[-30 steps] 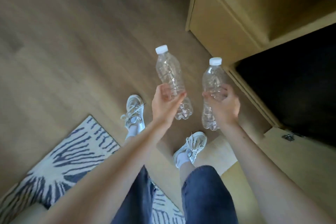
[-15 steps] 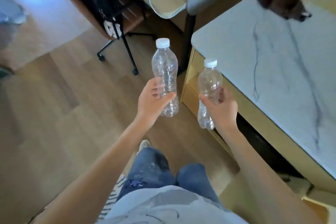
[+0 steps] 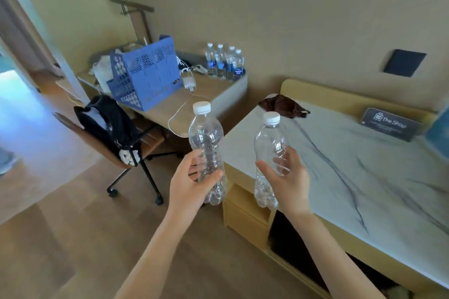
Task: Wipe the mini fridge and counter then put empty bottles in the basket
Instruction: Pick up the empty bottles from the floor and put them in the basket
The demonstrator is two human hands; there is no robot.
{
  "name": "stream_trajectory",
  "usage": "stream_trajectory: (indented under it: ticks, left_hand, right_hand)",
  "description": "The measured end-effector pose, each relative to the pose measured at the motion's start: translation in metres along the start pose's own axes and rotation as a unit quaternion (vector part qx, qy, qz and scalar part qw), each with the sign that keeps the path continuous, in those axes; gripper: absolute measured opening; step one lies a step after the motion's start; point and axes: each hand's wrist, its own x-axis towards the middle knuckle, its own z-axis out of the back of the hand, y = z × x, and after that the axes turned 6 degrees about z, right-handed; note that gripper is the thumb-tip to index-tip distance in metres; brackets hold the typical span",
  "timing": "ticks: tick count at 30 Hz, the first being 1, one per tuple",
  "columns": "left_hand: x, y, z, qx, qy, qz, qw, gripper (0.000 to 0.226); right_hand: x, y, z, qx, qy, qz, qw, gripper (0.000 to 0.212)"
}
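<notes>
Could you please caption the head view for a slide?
Left hand holds the left bottle, right hand the right bottle; basket sits on the desk.

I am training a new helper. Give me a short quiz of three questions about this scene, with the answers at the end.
1. True or false: the left hand grips the left bottle and the right hand grips the right bottle, and both bottles are capped.
2. Where does the blue basket stand? A: on the floor. B: on the desk. C: on the chair.
3. How many labelled bottles stand at the back of the desk?

Key: 1 true; 2 B; 3 four.
</notes>
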Motion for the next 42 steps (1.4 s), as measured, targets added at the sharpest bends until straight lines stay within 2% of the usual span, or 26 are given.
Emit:
stream_trajectory:
  ticks: [6, 10, 17, 22, 28, 33, 39, 42]
  left_hand:
    - [-0.004, -0.002, -0.032, -0.007, 0.057, -0.017, 0.998, 0.052]
    - [-0.001, 0.004, -0.048, -0.01, 0.097, -0.005, 0.995, 0.058]
    - [0.017, 0.006, -0.062, 0.01, 0.238, -0.025, 0.971, 0.056]
    - [0.019, 0.006, -0.058, 0.017, 0.345, -0.041, 0.938, 0.055]
    - [-0.003, 0.027, -0.06, 0.032, 0.477, -0.033, 0.878, 0.054]
    - [-0.037, 0.032, -0.066, 0.04, 0.566, -0.043, 0.823, 0.056]
    - [-0.09, 0.022, -0.081, 0.047, 0.636, -0.085, 0.766, 0.064]
    - [-0.122, 0.013, -0.089, 0.055, 0.663, -0.097, 0.74, 0.064]
  right_hand:
    - [-0.019, -0.01, 0.042, -0.01, -0.053, -0.019, 0.998, 0.061]
    - [-0.03, -0.011, 0.058, -0.021, -0.093, -0.038, 0.995, 0.055]
    - [-0.059, -0.002, 0.06, -0.027, -0.222, -0.077, 0.972, 0.058]
    - [-0.105, 0.011, 0.049, -0.04, -0.326, -0.118, 0.937, 0.047]
    - [-0.177, 0.017, 0.028, -0.05, -0.43, -0.156, 0.888, 0.045]
    - [-0.236, 0.029, 0.022, -0.067, -0.515, -0.182, 0.835, 0.053]
    - [-0.299, 0.049, 0.037, -0.105, -0.585, -0.174, 0.785, 0.042]
    - [-0.33, 0.058, 0.048, -0.116, -0.619, -0.169, 0.758, 0.047]
